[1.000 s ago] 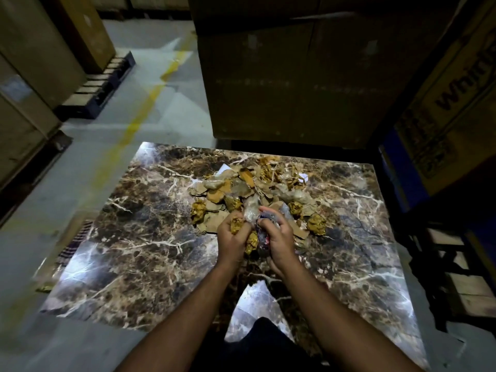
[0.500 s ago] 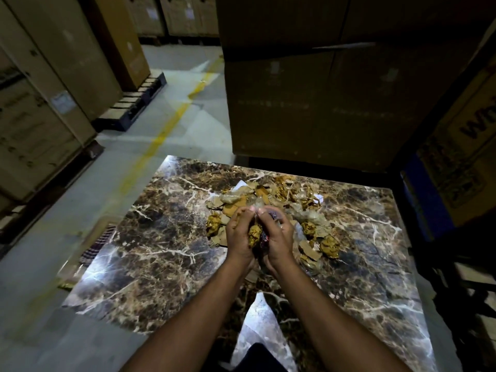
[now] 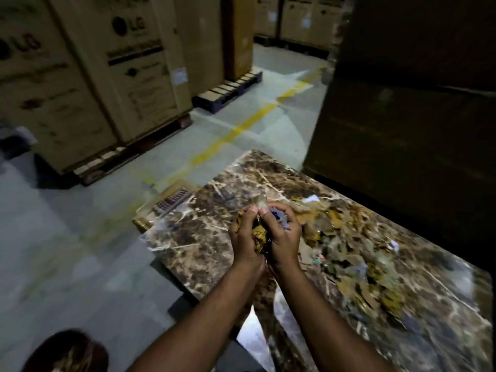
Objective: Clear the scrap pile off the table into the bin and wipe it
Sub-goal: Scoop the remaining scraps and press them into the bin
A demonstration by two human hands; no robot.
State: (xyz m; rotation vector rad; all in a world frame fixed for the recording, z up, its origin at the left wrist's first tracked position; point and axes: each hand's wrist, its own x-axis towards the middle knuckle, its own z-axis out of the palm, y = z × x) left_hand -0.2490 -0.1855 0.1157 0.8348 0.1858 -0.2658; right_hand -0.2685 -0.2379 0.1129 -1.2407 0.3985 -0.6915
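Cupping a bundle of scraps (image 3: pixel 259 234) between them, the left hand (image 3: pixel 244 237) and right hand (image 3: pixel 285 237) press together with fingers curled round crumpled brown paper, a clear wrapper and something blue, lifted above the near-left part of the marble table (image 3: pixel 198 237). Nearer than the grip and low to its left, a dark reddish round bin (image 3: pixel 67 350) stands on the grey floor (image 3: pixel 80 251), with paper visible inside. Just right of the hands and trailing away toward the near-right corner, the scrap pile (image 3: pixel 349 245) lies spread on the glossy brown, white-veined tabletop, blurred in the frame. Beyond the grip to its left, a flat patterned box (image 3: pixel 171 200) lies on the floor, tucked partly under the table's edge. Farther off, a yellow line (image 3: pixel 241 127) crosses the floor. Tall cardboard cartons (image 3: pixel 88 76) on pallets stand far left, and a dark carton stack (image 3: pixel 402 103) rises far right behind the table.
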